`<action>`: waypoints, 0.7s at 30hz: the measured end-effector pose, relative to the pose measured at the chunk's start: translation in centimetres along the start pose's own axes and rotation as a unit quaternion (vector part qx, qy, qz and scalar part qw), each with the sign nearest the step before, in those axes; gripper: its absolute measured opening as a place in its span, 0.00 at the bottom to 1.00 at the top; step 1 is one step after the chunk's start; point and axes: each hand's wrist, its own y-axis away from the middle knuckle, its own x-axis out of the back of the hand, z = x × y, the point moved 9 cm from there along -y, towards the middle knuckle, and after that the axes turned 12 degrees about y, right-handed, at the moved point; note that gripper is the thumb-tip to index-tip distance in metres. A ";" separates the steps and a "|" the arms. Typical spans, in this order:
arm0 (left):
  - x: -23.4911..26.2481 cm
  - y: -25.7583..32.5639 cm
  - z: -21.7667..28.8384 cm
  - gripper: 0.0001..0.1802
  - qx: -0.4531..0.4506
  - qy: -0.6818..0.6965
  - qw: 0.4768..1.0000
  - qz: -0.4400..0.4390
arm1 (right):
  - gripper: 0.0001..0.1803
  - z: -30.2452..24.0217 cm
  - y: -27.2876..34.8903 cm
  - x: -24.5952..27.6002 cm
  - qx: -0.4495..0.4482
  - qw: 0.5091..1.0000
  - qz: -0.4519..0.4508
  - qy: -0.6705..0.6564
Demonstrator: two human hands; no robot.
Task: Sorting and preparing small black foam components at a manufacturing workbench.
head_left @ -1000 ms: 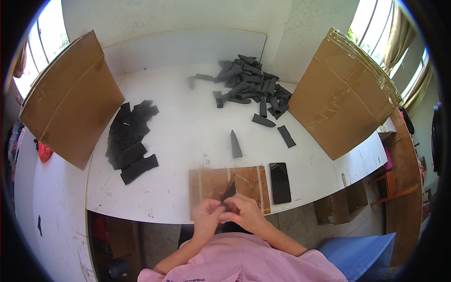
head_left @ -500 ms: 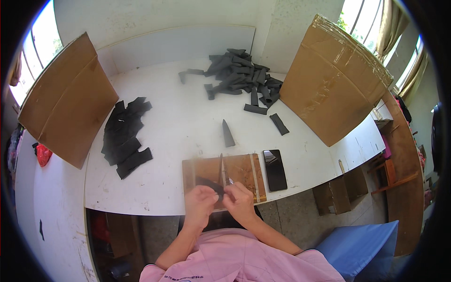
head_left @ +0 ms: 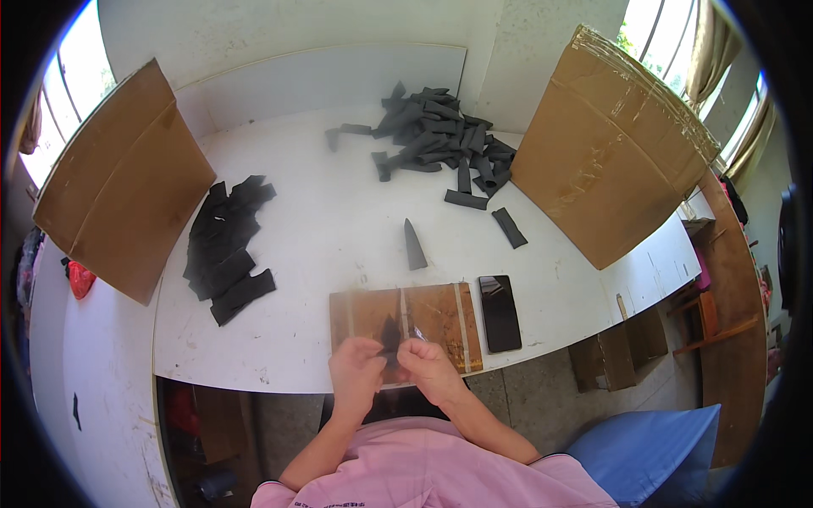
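Note:
Pinched between my hands is a small black fabric piece (head_left: 390, 330), its narrow end pointing away from me. My left hand (head_left: 356, 371) is closed on its left side, and my right hand (head_left: 429, 369) closes on its right side. The fingers cover much of it. Both hands are over the near part of a brown wooden board (head_left: 356, 306) with pale strips across it. A small shiny thing (head_left: 417, 334) shows by my right fingertips, too small to name. Beyond the board lies a grey pointed piece (head_left: 414, 245), touched by neither hand.
Flat black fabric pieces (head_left: 222, 237) lie overlapping at the left. Dark rolled tubes (head_left: 440, 131) are heaped at the back, with one loose tube (head_left: 509, 228) nearer. A phone (head_left: 500, 313) lies right of the board. Cardboard boxes (head_left: 127, 182) (head_left: 610, 152) stand at both sides.
The black piece between my fingers has turned from slanting left to pointing away from me. A thin dark upright strip above my fingers no longer shows. Both hands stay over the board.

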 end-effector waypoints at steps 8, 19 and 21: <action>-5.0 3.0 2.2 0.20 0.075 0.035 0.982 -0.170 | 0.06 -3.6 0.4 -1.1 0.089 0.991 -0.045 -0.087; -6.1 -0.9 5.9 0.08 0.016 0.173 0.978 -0.119 | 0.07 -14.4 -0.2 -2.5 0.194 0.924 0.059 0.325; -9.0 -0.6 7.9 0.10 0.102 0.391 0.877 -0.259 | 0.07 -16.7 -0.7 -3.8 0.178 0.933 0.038 0.311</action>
